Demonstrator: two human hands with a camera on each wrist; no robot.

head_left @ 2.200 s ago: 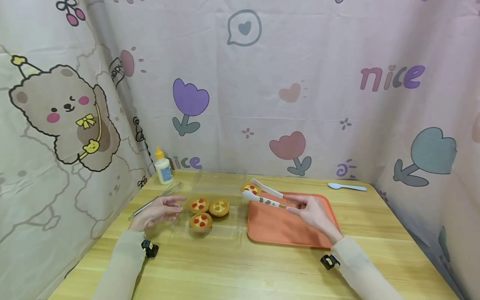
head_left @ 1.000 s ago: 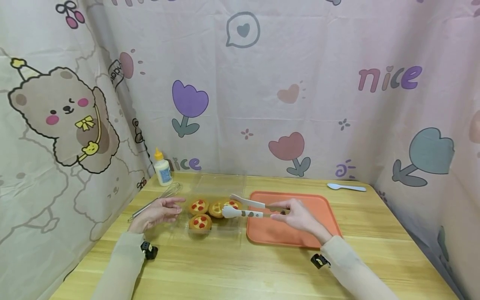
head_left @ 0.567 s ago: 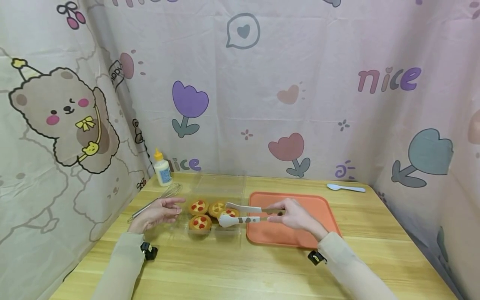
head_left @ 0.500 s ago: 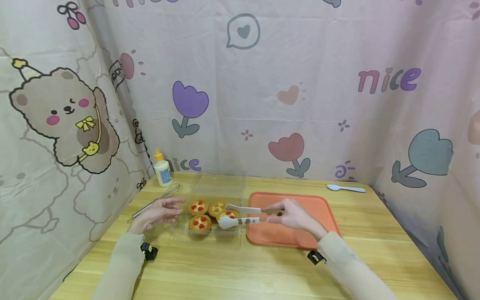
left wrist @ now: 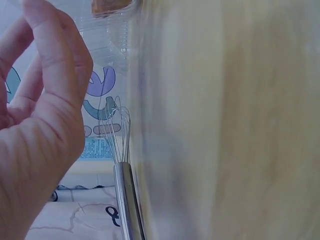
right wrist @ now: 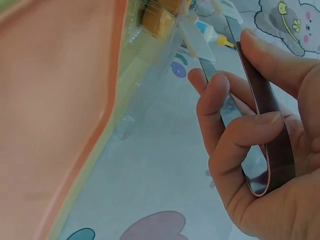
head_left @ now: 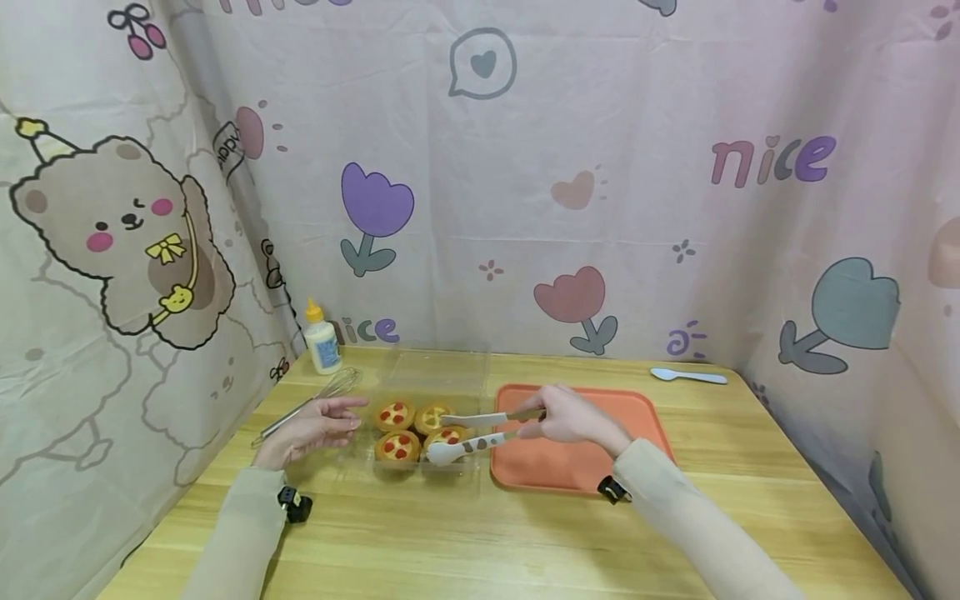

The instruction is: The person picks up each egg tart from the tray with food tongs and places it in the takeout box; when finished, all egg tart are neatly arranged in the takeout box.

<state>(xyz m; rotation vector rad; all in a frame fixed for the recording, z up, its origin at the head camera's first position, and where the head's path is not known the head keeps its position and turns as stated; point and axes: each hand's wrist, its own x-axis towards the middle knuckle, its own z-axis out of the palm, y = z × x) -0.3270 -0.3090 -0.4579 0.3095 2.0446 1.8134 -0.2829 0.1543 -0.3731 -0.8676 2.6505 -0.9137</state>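
Note:
My right hand (head_left: 573, 417) holds metal tongs (head_left: 487, 442) with white, brown-spotted tips. The tips lie on either side of a small tart (head_left: 451, 436) with red pieces on top, at the front right of a clear plastic box (head_left: 438, 368). Whether they still squeeze it I cannot tell. Beside it in the box are more tarts, two with red pieces (head_left: 397, 448) and one with yellow strips (head_left: 430, 417). My left hand (head_left: 311, 429) hovers at the box's left side, fingers relaxed and holding nothing. In the right wrist view, fingers and thumb curl round the tongs' metal handle (right wrist: 262, 95).
An orange tray (head_left: 555, 471) lies right of the box, beneath my right hand. A wire whisk (head_left: 341, 383) lies past my left hand. Behind it stands a white bottle (head_left: 323, 348) with a yellow cap. A pale spoon (head_left: 690, 377) lies at the back right.
My right hand has moved left and brought the tart in the tongs from beside the tray into the box, down to the front right among the others. My left hand has stayed in place.

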